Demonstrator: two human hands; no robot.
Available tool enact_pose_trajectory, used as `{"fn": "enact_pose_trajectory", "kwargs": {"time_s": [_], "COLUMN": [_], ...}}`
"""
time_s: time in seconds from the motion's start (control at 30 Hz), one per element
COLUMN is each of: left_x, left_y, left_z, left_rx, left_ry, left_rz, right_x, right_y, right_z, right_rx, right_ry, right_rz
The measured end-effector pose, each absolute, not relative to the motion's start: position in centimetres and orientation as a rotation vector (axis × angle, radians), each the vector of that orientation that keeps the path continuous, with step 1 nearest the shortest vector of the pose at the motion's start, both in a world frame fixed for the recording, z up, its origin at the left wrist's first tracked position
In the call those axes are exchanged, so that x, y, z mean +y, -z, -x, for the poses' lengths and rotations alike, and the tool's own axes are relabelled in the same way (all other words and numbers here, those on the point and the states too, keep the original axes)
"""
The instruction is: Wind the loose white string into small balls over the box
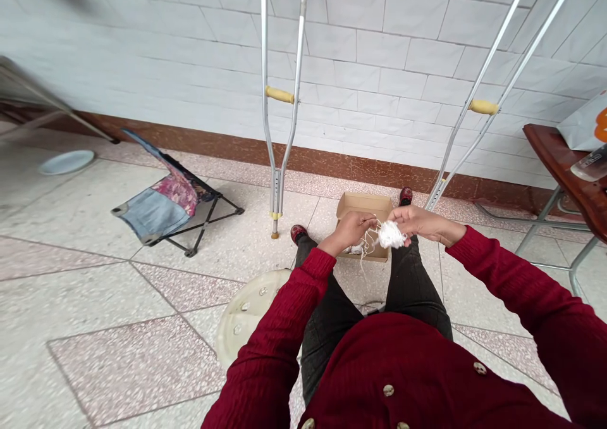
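Over the box (364, 205), left hand (351, 229) pinches loose strands (365, 249), right hand (418, 221) grips white yarn (391, 235)

Textured dark-red cardigan sleeves (502, 277) end just behind the left hand (353, 230) and right hand (417, 223); nearer the body, mottled round buttons (388, 390); below the hands, dark trousers (420, 290) and red patterned shoes (298, 231).

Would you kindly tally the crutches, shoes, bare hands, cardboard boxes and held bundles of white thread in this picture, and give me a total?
Crutches: 2
Shoes: 2
Bare hands: 2
Cardboard box: 1
Held bundle of white thread: 1
Total: 8
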State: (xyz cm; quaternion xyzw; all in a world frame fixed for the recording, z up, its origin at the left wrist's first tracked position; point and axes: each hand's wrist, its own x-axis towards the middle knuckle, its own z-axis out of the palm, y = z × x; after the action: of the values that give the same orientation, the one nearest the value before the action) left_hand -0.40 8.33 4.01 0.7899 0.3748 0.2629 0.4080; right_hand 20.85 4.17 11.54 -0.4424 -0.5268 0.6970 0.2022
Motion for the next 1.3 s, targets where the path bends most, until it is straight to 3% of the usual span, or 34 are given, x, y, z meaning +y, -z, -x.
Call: {"fn": "enact_pose_trajectory", "kwargs": {"time_s": [0.1, 0.23, 0.4, 0.63, 0.87, 1.13, 1.3], "left_x": [8.6, 7.6, 5.8, 5.2, 5.7, 8.2, 8.5], "left_y": [-5.3, -5.8, -5.1, -3.5, -0.8, 3.7, 1.2], "left_z": [0.4, -0.7, -2.0, -1.2, 0.9, 3.0, 0.7], "left_rx": [0.961, 0.939, 0.936, 0.783, 0.798, 1.256, 1.326], "left_ry": [-0.708, -0.684, -0.659, -0.852, -0.894, -0.806, -0.974], "left_rz": [-2.013, -1.999, -1.839, -1.41, -1.076, -1.396, -1.643], "right_x": [3.8, 5.7, 7.9, 8.2, 8.1, 7.3, 7.2], "right_y": [-9.6, -6.9, -6.1, -7.7, -10.1, -13.3, -13.6], "right_z": [-20.9, -21.8, -21.8, -21.9, -23.1, -23.0, -22.0], "right_rx": [-1.636, -1.71, -1.574, -0.931, -0.746, -0.755, -0.798], "right_ry": [-1.87, -1.51, -1.092, -1.55, -1.622, -1.576, -1.5], "right_rz": [1.452, 1.682, 1.556, 1.209, 1.049, 0.925, 1.045]}}
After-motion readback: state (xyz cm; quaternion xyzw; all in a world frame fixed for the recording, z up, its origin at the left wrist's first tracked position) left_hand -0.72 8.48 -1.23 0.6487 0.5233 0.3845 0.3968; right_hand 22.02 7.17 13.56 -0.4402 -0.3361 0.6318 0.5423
